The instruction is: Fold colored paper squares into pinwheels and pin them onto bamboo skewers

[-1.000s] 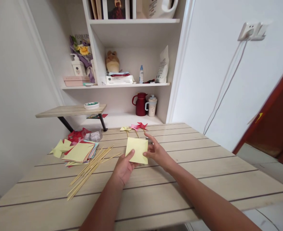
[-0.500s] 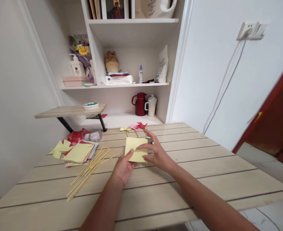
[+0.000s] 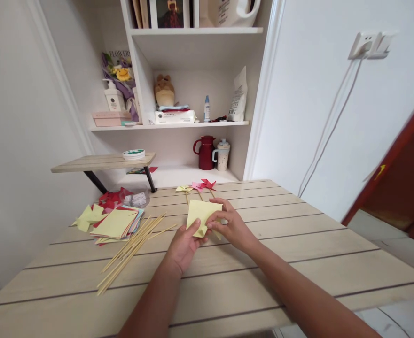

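Both bare forearms reach in from 6 o'clock and converge mid-frame. The left hand [image 3: 183, 245] lies palm down, thumb raised toward 1 o'clock. The right hand [image 3: 230, 226] sits at its 2 o'clock, fingers curled, thumb and forefinger pinched together

Yellow paper square [image 3: 201, 215], flat a second ago, now folded at lower corner between left hand [image 3: 183, 244] and right hand [image 3: 230, 225], mid-frame.

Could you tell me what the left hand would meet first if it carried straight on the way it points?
Probably the yellow paper that the left hand already pinches; beyond it, likely the small pinwheels farther up the table, though depth is unclear.
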### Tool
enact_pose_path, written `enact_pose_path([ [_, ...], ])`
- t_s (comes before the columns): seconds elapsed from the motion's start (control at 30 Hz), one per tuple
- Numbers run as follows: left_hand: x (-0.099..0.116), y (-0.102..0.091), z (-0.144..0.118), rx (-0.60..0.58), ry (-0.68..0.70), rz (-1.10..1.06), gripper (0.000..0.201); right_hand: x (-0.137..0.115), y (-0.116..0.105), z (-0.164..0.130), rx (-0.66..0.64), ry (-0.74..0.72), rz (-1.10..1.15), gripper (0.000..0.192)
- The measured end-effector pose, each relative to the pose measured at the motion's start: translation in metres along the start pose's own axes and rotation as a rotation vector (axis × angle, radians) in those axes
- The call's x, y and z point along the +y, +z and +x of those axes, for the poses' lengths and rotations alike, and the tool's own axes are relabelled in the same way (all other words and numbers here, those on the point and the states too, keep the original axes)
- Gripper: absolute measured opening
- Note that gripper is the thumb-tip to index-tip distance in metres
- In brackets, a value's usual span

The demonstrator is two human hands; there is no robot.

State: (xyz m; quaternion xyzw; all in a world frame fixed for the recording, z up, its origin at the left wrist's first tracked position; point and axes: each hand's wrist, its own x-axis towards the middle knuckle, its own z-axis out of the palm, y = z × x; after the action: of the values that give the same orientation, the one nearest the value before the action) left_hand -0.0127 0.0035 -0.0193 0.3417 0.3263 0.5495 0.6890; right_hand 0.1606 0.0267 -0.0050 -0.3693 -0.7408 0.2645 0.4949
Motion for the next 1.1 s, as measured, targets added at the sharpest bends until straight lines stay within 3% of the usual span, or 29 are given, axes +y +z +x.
enact_pose_path([
  [0.23, 0.002, 0.0, 0.0, -0.027, 0.0, -0.09, 0.033, 0.001, -0.005, 0.001, -0.076, -0.126, 0.008, 0.014],
  [0.37, 0.004, -0.002, 0.002, 0.049, -0.023, -0.149, 0.028, -0.004, -0.01, 0.001, -0.113, -0.172, -0.028, 0.015],
  [0.5, 0.004, -0.003, 0.005, 0.126, -0.04, -0.191, 0.022, -0.008, -0.013, 0.001, -0.101, -0.179, -0.065, 0.017],
  [0.7, 0.004, -0.001, 0.003, 0.093, -0.03, -0.204, 0.023, -0.004, -0.009, 0.001, -0.089, -0.235, -0.085, 0.011],
  [1.1, 0.001, 0.004, -0.003, 0.011, -0.024, -0.019, 0.034, -0.006, -0.002, 0.001, 0.0, -0.002, -0.089, 0.013],
])
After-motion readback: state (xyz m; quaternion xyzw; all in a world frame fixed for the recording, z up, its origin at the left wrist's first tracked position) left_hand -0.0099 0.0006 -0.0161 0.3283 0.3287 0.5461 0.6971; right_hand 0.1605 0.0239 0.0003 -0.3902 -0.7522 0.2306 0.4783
